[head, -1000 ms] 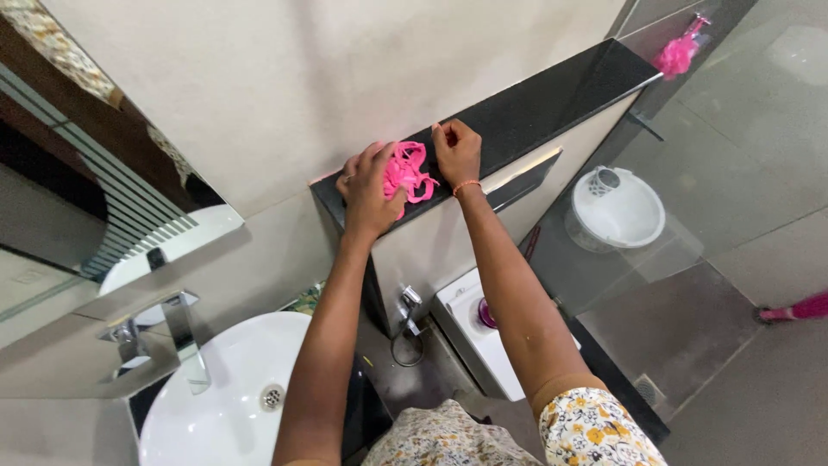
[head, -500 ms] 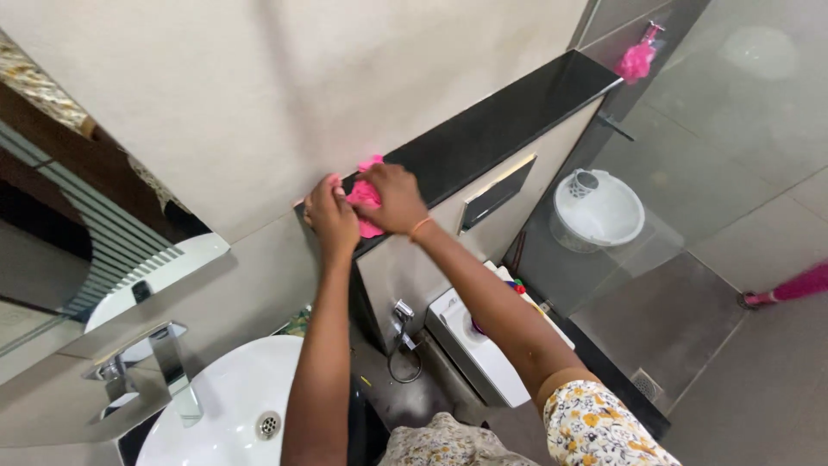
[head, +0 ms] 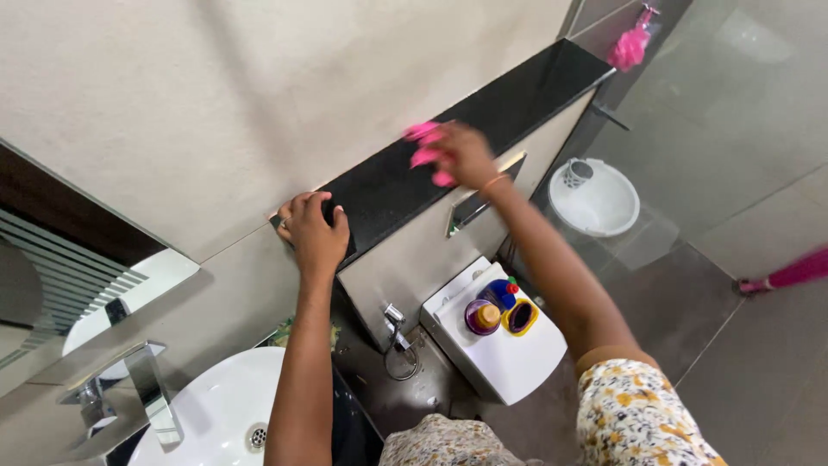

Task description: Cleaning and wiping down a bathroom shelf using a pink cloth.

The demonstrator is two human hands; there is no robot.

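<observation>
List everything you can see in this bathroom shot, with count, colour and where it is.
pink cloth: one, on the ledge under the right hand
black ledge: one, along the wall
white bucket: one, on the floor at right
toilet tank lid: one, white, below the ledge, bearing containers
containers: purple, blue and yellow ones together
white basin: one, bottom left
tap: one, chrome, beside the basin
left hand: resting on the ledge end
right hand: blurred, on the cloth
</observation>
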